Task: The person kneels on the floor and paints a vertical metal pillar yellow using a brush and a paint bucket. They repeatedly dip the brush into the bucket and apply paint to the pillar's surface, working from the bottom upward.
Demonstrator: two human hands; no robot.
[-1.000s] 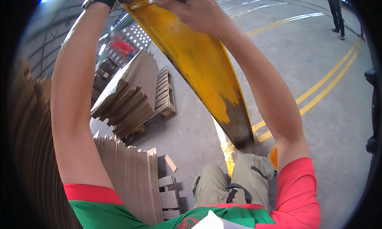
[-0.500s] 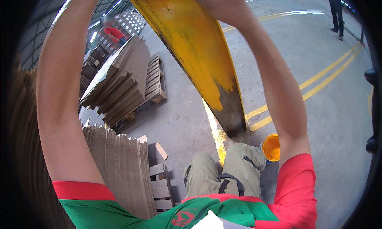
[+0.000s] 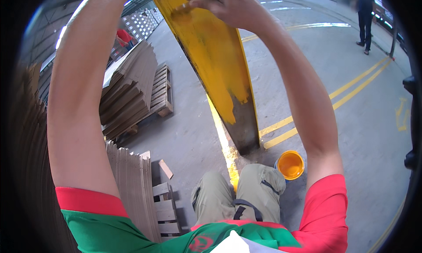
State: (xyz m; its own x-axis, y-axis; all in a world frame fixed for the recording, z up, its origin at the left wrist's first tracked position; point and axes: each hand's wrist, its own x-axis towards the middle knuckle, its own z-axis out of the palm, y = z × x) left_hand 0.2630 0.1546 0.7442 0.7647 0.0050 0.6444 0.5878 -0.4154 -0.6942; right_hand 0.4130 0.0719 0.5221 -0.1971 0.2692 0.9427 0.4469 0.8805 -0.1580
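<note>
bucket [image 3: 303,166] stood open beside right knee [image 3: 269,177], yellow-orange paint [image 3: 290,167] inside | right hand [image 3: 228,6] gripped brush [image 3: 181,9] at yellow column [image 3: 215,61] | left hand out of frame, couldn't tell grip

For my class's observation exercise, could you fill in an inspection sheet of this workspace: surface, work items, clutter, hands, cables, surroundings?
Surface: grey floor with painted yellow lines.
Work items: long beam, mostly yellow, its lower end dark; brush at its upper part, contact unclear; bucket, orange-yellow inside, beside the person's right knee.
Clutter: small flat piece of wood on the floor, left of the knees.
Left hand: outside the picture, past the top edge.
Right hand: closed around the brush.
Cables: nothing seen.
Surroundings: stacked brown sheets and wooden pallets to the left; a person in dark clothes far right; a person in red far left.
</note>
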